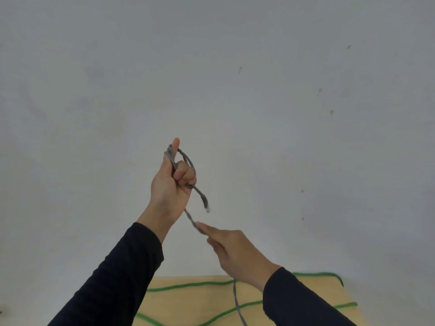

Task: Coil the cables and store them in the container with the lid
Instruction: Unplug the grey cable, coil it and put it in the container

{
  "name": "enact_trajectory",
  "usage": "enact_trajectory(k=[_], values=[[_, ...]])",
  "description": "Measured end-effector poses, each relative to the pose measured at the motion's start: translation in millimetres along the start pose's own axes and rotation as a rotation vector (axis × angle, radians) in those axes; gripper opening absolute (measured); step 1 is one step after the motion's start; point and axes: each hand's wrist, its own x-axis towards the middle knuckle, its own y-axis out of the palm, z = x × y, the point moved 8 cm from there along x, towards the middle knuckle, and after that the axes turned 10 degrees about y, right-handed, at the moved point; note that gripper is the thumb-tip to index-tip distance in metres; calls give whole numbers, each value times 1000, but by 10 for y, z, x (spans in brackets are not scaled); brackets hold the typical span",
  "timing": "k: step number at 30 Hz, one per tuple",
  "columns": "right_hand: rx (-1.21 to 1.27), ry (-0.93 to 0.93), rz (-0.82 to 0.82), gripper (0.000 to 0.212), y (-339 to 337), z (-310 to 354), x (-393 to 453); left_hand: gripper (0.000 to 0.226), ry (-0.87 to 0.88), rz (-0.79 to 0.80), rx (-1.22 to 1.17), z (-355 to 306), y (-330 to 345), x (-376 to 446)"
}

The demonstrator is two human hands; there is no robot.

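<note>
My left hand is raised in front of the wall, fist closed on a grey cable that loops over the thumb and around the fingers. The cable's plug end hangs free just below the fist. My right hand sits lower and to the right, its fingertips pinching the same grey cable where it runs down from the left hand. Below the right hand the grey cable drops onto a light wooden table. A green cable lies in loose curves across that table. No container or lid is in view.
A plain pale grey wall with a few small marks fills most of the view. Only the far part of the wooden table shows at the bottom edge, between my dark sleeves.
</note>
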Motion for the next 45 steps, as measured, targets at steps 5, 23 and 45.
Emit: enact_trajectory(k=[5,23,45], values=[[-30,-120,-90,32,-346,344,4,39,-9,264,664,261,-84,-232],[224,-71,19,42,-904,343,47,47,-196,632,686,541,310,-780],[588,142,-158,29,-591,-348,208,42,-54,120,304,501,66,-570]])
